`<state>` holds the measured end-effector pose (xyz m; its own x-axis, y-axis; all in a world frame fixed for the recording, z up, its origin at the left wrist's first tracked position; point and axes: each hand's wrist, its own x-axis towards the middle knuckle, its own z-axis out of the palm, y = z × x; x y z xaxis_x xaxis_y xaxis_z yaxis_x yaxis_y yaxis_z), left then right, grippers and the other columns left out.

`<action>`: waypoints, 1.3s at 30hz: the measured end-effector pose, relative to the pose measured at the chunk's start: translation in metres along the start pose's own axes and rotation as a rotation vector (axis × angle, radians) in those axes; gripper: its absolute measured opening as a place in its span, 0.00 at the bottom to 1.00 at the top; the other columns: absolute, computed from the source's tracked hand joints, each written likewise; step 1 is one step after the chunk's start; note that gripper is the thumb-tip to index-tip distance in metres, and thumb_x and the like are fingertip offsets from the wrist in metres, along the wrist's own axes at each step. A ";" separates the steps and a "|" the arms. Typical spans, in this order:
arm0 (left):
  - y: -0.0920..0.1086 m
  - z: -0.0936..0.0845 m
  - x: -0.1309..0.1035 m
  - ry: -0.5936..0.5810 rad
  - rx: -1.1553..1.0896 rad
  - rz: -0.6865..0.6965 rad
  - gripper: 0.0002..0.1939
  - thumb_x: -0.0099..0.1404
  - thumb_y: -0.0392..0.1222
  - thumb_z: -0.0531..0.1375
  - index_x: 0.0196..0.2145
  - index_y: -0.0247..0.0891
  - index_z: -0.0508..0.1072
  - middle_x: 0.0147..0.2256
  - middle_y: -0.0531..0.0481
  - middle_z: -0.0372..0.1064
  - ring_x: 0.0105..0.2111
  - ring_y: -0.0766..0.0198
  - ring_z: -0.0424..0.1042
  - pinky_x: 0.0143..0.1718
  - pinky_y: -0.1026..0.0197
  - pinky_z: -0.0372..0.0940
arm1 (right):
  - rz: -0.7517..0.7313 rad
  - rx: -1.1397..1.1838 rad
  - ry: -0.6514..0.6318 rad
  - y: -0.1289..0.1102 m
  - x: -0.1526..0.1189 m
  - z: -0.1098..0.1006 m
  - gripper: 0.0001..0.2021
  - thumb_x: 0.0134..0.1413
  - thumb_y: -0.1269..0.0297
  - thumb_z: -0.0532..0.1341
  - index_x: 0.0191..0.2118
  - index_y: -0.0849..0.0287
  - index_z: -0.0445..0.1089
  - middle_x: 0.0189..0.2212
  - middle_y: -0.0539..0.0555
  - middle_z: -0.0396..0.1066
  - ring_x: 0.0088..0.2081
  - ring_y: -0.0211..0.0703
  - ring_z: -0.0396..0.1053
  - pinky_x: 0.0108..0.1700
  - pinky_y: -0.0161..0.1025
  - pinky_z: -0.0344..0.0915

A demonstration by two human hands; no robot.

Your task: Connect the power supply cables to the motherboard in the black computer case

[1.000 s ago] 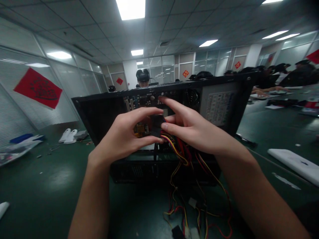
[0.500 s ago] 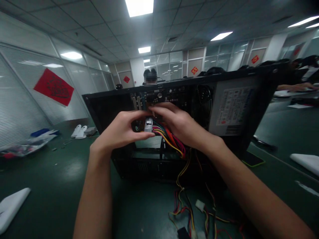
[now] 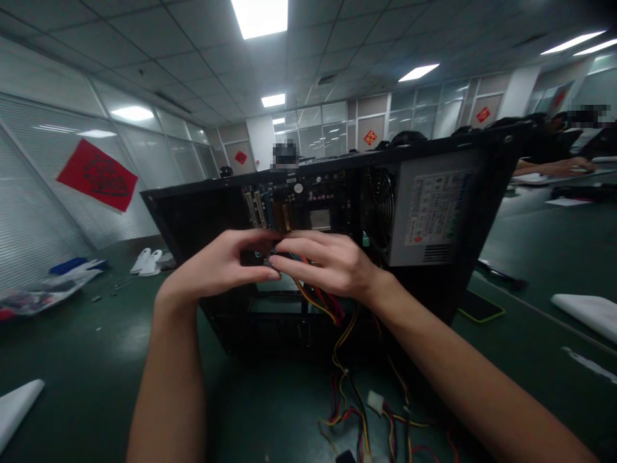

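Note:
My left hand [image 3: 222, 267] and my right hand [image 3: 332, 263] meet in front of the open side of a black computer case [image 3: 193, 209]. The left thumb and fingers curve around the end of a multicoloured power cable [image 3: 318, 302], where its plug is mostly hidden by my fingers. My right fingers are closed over the same plug and the wires just behind it. Behind and above the hands is the motherboard [image 3: 319, 218] with its slots. A grey power supply [image 3: 438, 206] with a label sits in the right side of the case, beside a round fan [image 3: 380, 199].
Loose wires with a white plug [image 3: 375, 402] hang over the green table [image 3: 250, 399] in front. White objects [image 3: 147, 262] and a plastic bag [image 3: 48, 289] lie left. A black pad [image 3: 482, 305] and a white device [image 3: 585, 312] lie right. A co-worker's hand [image 3: 573, 167] is farther back.
My right hand has come down and left, its fingers now covering the plug that showed between my left thumb and fingers. The view has shifted slightly.

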<state>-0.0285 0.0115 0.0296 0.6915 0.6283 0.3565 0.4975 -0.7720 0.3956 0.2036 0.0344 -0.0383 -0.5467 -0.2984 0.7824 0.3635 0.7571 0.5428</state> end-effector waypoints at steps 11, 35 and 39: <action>-0.035 0.025 0.019 -0.067 -0.111 -0.117 0.17 0.69 0.51 0.60 0.47 0.35 0.78 0.44 0.46 0.79 0.45 0.55 0.76 0.47 0.56 0.71 | 0.206 -0.064 -0.289 0.007 -0.009 0.011 0.12 0.69 0.71 0.54 0.43 0.62 0.76 0.42 0.61 0.74 0.44 0.47 0.70 0.42 0.43 0.71; -0.052 0.102 0.058 -0.209 0.235 -0.393 0.15 0.65 0.43 0.56 0.29 0.33 0.80 0.25 0.46 0.74 0.26 0.62 0.71 0.24 0.63 0.53 | 0.664 -0.254 -1.079 -0.005 -0.037 0.025 0.10 0.59 0.67 0.60 0.43 0.63 0.75 0.46 0.61 0.72 0.50 0.54 0.70 0.38 0.41 0.63; -0.055 0.105 0.060 -0.171 0.281 -0.413 0.14 0.63 0.44 0.58 0.32 0.35 0.82 0.30 0.42 0.78 0.32 0.57 0.75 0.28 0.62 0.58 | 0.670 -0.256 -1.075 -0.004 -0.039 0.028 0.10 0.58 0.67 0.60 0.44 0.63 0.74 0.47 0.61 0.72 0.50 0.54 0.70 0.39 0.41 0.64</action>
<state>0.0408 0.0818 -0.0594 0.4725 0.8788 0.0661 0.8514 -0.4746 0.2233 0.2021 0.0596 -0.0800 -0.4881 0.7991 0.3510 0.8692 0.4086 0.2785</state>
